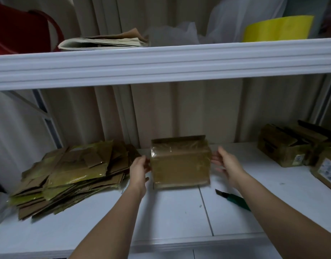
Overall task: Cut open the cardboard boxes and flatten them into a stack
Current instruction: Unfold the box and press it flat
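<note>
Box (180, 163) on shelf (179, 212), left hand (139, 168) touching its side, right hand (228, 163) open beside; taped seams may resist flattening, knife (233, 200) near forearm.

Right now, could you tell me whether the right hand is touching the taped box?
Apart. The head view shows white shelf and wall between the right hand's straight fingers and the taped box's right side.

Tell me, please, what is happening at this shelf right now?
A person is breaking down cardboard boxes. The left hand and the right hand are at either end of a taped box on the white shelf. A stack of flattened cardboard lies to its left; a green-handled knife lies unused beside the right arm.
</note>
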